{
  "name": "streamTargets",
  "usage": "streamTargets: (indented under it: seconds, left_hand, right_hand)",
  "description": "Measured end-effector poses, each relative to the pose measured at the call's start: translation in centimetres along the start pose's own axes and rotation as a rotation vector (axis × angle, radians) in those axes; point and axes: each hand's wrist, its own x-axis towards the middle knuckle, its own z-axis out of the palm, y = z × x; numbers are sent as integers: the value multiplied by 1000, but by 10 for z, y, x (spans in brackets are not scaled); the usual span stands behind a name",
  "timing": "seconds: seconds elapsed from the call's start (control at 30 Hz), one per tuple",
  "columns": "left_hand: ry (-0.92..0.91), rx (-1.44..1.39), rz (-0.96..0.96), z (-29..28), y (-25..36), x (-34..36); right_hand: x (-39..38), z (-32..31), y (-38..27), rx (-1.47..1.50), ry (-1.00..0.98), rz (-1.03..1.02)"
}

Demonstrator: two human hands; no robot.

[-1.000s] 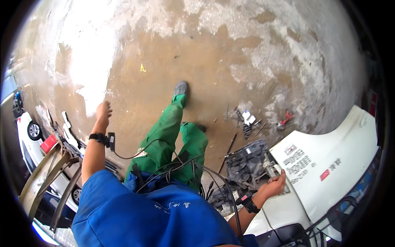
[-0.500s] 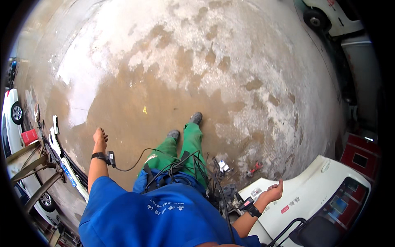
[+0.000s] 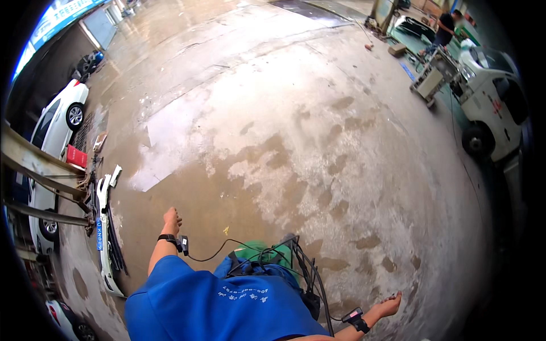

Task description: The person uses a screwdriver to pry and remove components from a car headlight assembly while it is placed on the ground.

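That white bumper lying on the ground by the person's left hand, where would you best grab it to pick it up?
Probably with two hands, one near each end of the white bumper, coming from its open right side, since cars and a metal frame crowd its left. It is long, thin and curved, so a middle grip would likely let it sag or swing. The left hand hangs empty beside it.

Daylight floods your view, glaring brightest off the wet concrete floor (image 3: 273,113) just beyond the damp brown patches. Shadows stay soft (no hard edges anywhere). Around that floor, fisheye bending curves everything, and the rim falls to black vignette.
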Motion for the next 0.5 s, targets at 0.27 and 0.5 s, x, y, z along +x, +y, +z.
streamTargets:
  seconds: [0.27, 0.5]
  left_hand:
    - [332, -249, -284, -6, -68, -10]
    - [252, -435, -474, 91, -46, 50]
  right_hand:
    - [-37, 210, -112, 70, -343, -165]
    - [1, 292, -126, 73, -172, -79]
